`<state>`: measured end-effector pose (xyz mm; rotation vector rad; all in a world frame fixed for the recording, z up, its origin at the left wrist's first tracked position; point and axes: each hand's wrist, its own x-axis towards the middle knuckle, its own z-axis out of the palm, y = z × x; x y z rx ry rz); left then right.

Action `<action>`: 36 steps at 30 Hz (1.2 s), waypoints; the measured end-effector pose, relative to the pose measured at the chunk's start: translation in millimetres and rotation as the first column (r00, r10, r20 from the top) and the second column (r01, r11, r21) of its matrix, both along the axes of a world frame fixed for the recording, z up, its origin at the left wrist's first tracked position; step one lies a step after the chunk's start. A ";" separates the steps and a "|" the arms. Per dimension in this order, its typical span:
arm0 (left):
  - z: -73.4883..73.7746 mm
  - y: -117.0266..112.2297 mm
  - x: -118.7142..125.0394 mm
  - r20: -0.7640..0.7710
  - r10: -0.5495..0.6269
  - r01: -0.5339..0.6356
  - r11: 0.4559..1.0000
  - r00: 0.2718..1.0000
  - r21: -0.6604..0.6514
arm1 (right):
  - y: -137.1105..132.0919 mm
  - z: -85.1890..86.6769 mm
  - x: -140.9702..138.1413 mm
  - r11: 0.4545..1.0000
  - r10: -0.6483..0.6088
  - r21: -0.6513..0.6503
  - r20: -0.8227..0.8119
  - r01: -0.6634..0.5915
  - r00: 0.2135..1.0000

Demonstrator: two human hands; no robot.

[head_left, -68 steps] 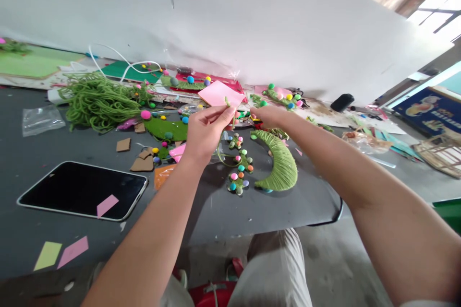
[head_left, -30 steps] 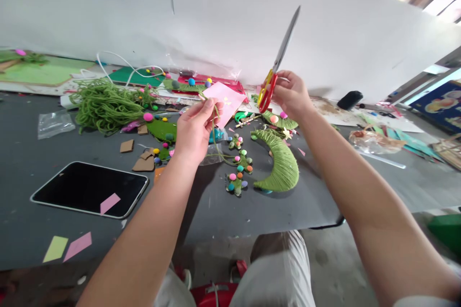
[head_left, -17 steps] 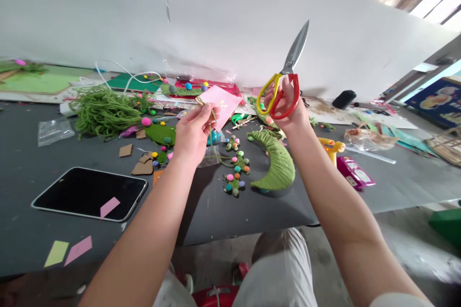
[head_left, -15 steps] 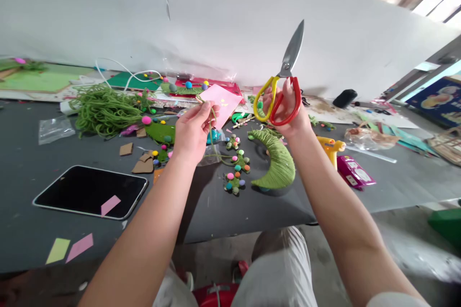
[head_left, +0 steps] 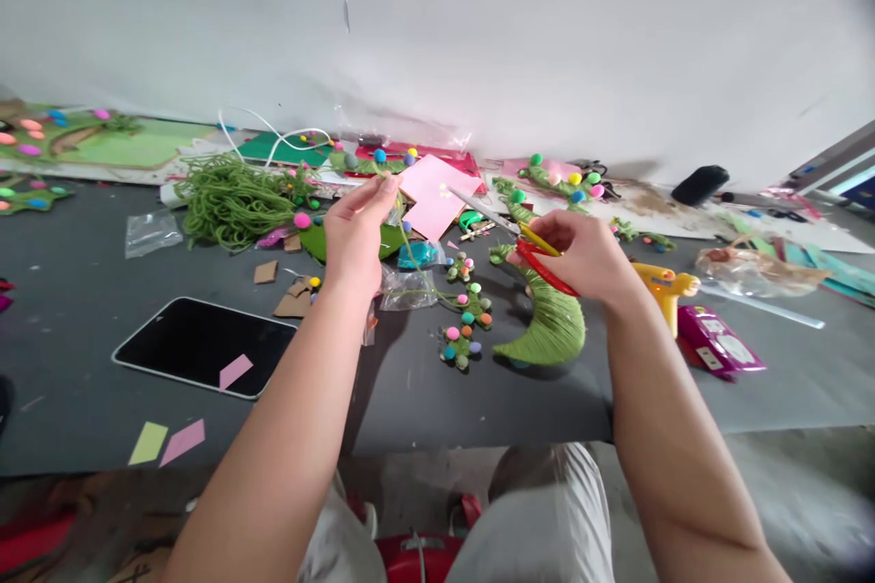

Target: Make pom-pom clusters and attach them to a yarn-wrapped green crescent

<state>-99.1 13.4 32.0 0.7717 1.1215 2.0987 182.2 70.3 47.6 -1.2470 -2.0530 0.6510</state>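
Observation:
My left hand (head_left: 359, 232) pinches a strand of green yarn (head_left: 408, 246), which hangs down toward the small pompom-covered pieces (head_left: 463, 348) on the table. In my right hand (head_left: 581, 250) are scissors (head_left: 540, 246) with one yellow and one red handle, their blades pointing left toward the strand. The blades look apart from the yarn. Beneath the right hand lies a crescent shape (head_left: 550, 328) wrapped in green yarn. Behind the left hand sits a green felt leaf-like piece (head_left: 321, 243), partly hidden by it. Pink paper (head_left: 437, 191) lies beyond the hands.
A heap of green yarn (head_left: 229, 200) and a phone (head_left: 201, 346) are on the left. A yellow glue gun (head_left: 666, 287) and a purple packet (head_left: 717, 342) stand at the right. Cardboard scraps (head_left: 293, 299) and clear bags (head_left: 410, 290) lie near the left forearm.
My right hand has turned and lowered the scissors from blades up to blades pointing left at the strand. The left hand keeps its pinch on the yarn. The view has shifted left.

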 end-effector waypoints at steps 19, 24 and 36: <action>-7.4 0.4 0.2 -0.290 -0.044 0.073 0.993 0.956 0.090 | -22.3 0.4 -20.9 0.965 0.177 0.109 0.401 -0.239 0.899; -9.1 2.0 0.4 -0.290 -0.034 0.064 0.994 0.956 0.093 | -24.4 3.4 -22.5 0.967 0.203 0.066 0.378 -0.245 0.903; -8.1 0.8 0.6 -0.296 -0.051 0.076 0.994 0.954 0.074 | -20.1 1.3 -16.5 0.979 0.185 0.016 0.372 -0.205 0.910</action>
